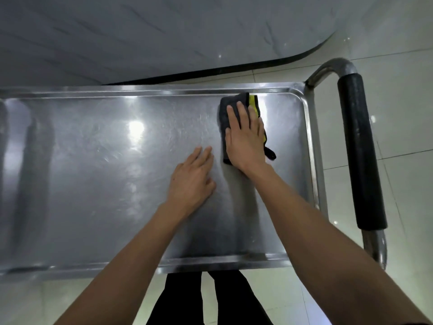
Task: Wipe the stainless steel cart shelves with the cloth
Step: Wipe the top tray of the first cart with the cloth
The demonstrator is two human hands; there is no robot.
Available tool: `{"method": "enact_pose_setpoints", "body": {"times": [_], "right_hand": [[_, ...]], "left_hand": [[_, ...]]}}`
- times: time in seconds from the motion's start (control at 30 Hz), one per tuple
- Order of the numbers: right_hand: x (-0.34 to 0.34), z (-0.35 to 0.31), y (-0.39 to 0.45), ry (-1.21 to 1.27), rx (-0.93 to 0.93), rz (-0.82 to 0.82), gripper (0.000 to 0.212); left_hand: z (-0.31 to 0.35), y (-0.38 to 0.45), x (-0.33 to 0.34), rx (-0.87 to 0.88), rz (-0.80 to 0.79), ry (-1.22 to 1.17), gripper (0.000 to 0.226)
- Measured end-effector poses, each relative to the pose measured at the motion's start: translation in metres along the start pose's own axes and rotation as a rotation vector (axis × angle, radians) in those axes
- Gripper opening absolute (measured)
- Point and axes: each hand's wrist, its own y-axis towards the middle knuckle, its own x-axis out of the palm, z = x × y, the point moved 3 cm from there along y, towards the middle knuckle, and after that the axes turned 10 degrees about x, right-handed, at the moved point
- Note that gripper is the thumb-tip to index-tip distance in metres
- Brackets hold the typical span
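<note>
The top shelf (98, 174) of the stainless steel cart fills the middle of the head view, shiny with a raised rim. A dark grey cloth with a yellow side (234, 100) lies folded near the shelf's far right corner. My right hand (244, 139) presses flat on the cloth with straight fingers. Just left of the cloth, my left hand (193, 178) rests flat on the bare steel, fingers straight, holding nothing.
The cart's push handle with a black foam grip (359, 151) curves along the right side. A grey wall (164, 36) stands behind the cart. Pale floor tiles (398, 78) surround it, and my dark trouser legs (210, 301) show below the near rim.
</note>
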Motion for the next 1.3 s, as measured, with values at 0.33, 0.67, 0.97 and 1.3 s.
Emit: {"method": "enact_pose_setpoints", "body": {"times": [0.33, 0.67, 0.97, 1.3], "right_hand": [[0.017, 0.014, -0.151, 0.002, -0.022, -0.071, 0.060], [0.026, 0.021, -0.269, -0.055, -0.021, -0.124, 0.062], [0.027, 0.007, -0.263, -0.119, 0.066, -0.120, 0.063], [0.032, -0.033, -0.215, -0.089, 0.162, -0.070, 0.062]], "left_hand": [[-0.004, -0.011, -0.001, -0.043, 0.134, -0.084, 0.031], [-0.001, -0.013, 0.000, -0.099, 0.019, 0.182, 0.036], [-0.030, -0.033, -0.008, -0.074, 0.016, -0.033, 0.048], [-0.050, -0.036, -0.013, 0.004, -0.130, 0.148, 0.051]]}}
